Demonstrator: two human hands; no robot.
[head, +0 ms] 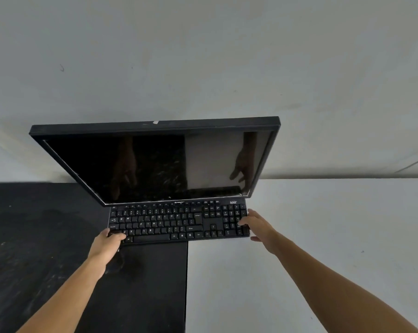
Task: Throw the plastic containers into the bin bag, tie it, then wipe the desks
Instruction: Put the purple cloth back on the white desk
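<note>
A black keyboard [176, 223] lies across the seam between a black desk [35, 248] and a white desk [323, 224]. My left hand [107, 246] grips its front left corner, thumb on the keys. A dark shape, perhaps a cloth [116, 261], shows under that hand. My right hand [258, 224] holds the keyboard's right end, thumb on the number pad and fingers around the edge. No plastic containers or bin bag are in view.
A black monitor [155, 164], switched off, stands right behind the keyboard and leans over its back edge; both hands are reflected in the screen. A pale wall [203, 56] rises behind the desks. The black desk's surface looks dusty and smeared.
</note>
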